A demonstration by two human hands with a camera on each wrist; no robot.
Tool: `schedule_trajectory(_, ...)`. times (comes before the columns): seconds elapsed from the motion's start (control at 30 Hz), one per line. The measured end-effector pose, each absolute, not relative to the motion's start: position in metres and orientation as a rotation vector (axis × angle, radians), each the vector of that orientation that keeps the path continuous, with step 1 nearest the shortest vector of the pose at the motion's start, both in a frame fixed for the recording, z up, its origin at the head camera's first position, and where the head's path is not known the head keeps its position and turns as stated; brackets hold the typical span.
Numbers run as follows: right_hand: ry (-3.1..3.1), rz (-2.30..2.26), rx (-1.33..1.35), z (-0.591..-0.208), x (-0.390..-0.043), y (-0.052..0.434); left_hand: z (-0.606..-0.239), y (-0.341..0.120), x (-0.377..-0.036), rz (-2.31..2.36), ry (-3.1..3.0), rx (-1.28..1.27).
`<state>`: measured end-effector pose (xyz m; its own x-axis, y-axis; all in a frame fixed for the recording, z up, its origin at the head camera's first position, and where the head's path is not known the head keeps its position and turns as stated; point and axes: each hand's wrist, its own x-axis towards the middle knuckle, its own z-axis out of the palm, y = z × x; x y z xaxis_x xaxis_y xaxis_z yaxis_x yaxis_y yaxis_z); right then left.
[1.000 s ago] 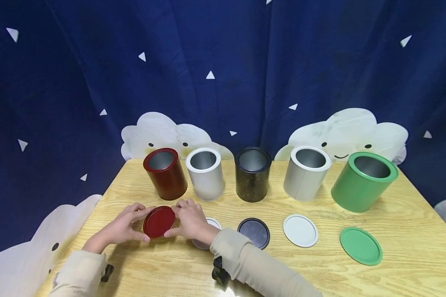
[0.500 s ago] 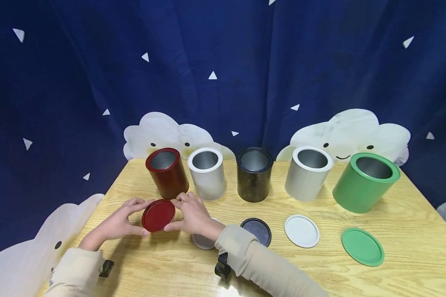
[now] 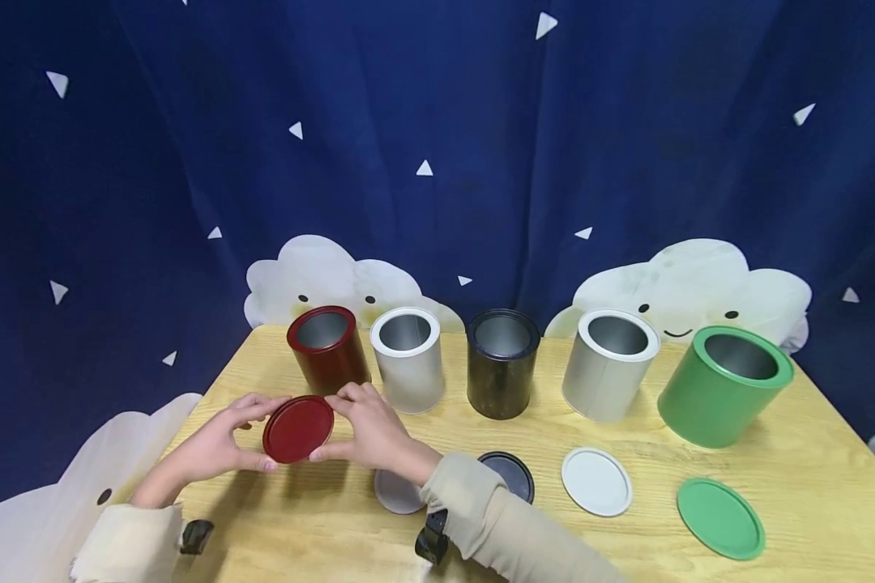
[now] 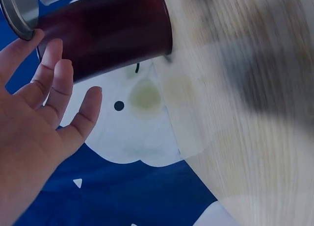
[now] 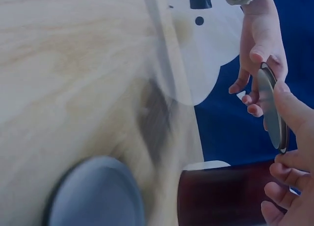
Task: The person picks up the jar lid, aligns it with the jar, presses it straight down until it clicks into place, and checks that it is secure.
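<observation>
Both hands hold a round red lid by its rim, a little above the wooden table at the front left. My left hand grips its left edge and my right hand its right edge. The lid tilts towards me. Just behind it stands an open red can. In the right wrist view the lid shows edge-on between the fingers of my right hand and the left hand. The left wrist view shows my left hand in front of the red can.
In a row beside the red can stand open cans: white, black, silver, green. Flat in front lie a grey lid, black lid, white lid and green lid. A blue curtain hangs behind.
Both hands have raised the red lid a little off the table and carried it slightly left, closer to the red can. The head view has tilted up a bit.
</observation>
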<state>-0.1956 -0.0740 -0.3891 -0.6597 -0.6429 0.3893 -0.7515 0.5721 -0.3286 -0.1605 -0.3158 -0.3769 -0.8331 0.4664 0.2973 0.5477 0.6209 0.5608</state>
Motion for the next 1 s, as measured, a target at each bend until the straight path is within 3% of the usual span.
schedule_trajectory(0.63,-2.52,0.827,1.227,-0.342,-0.233,-0.069,-0.345,-0.309,-0.187,-0.956,-2.616,-0.682)
schedule_trajectory(1.0,-2.592,0.794,1.178,-0.325,-0.262,-0.065,-0.337,-0.3,-0.214,-1.185,-2.56,-0.542)
